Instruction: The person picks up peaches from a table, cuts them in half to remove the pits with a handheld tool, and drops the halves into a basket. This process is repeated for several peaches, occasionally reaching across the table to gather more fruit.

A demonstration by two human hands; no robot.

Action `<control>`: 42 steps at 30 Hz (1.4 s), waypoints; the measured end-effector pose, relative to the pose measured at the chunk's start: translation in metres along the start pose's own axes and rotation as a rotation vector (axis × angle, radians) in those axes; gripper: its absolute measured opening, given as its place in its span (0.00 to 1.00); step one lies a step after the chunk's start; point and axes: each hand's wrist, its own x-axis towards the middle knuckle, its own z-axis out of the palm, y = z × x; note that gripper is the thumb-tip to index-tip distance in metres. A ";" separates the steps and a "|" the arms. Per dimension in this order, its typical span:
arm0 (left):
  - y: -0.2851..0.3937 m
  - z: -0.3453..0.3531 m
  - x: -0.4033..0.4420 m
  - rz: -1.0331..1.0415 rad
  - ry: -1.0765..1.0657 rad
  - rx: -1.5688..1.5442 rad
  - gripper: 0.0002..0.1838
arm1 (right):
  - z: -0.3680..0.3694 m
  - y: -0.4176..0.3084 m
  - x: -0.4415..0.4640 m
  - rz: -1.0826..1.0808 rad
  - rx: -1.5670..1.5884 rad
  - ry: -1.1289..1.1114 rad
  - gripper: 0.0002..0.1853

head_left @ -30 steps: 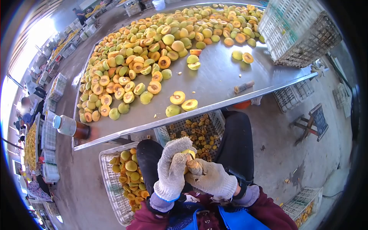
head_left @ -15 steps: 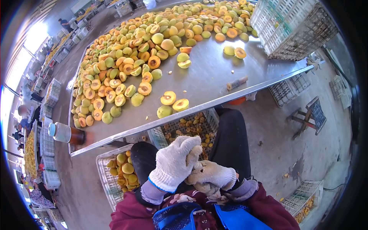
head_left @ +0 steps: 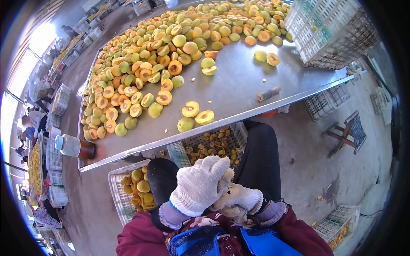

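Note:
My left hand (head_left: 200, 186), in a white knitted glove with a blue cuff edge, is closed and pressed against my right hand (head_left: 240, 199) above my lap. The right hand wears a stained white glove, its fingers curled beneath and partly hidden by the left. Whether anything lies between them cannot be made out. Just beyond my hands, between my knees, stands a crate (head_left: 178, 154) holding dark fruit scraps. On the metal table (head_left: 230, 96) in front, cut fruit halves (head_left: 190, 109) that look like apricots or peaches lie near the edge, before a large heap (head_left: 145, 72) of the same fruit.
A crate (head_left: 115, 187) of fruit halves stands by my left knee. A jar of brown liquid (head_left: 73, 146) is at the table's left corner; a short cylindrical piece (head_left: 269, 93) lies near the right edge. A white crate (head_left: 331, 36) sits on the table. A folding stool (head_left: 350, 133) stands right.
My view has shifted slightly. My gloved hands stay together, with the left hand's fingers tilted a little further over the right. The fruit on the table lies as before.

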 end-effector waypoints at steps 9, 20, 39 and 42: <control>-0.020 0.013 0.008 -0.214 -0.241 -0.254 0.13 | 0.004 0.003 0.007 0.043 -0.042 0.116 0.05; -0.019 0.001 -0.002 0.011 -0.090 -0.272 0.08 | -0.008 0.021 0.012 -0.153 0.040 -0.039 0.13; -0.010 0.000 -0.019 0.112 0.140 -0.299 0.13 | 0.020 0.030 0.010 -0.167 0.248 -0.190 0.08; -0.003 -0.002 -0.017 0.128 0.125 -0.300 0.11 | 0.021 0.020 -0.002 -0.143 0.246 -0.220 0.08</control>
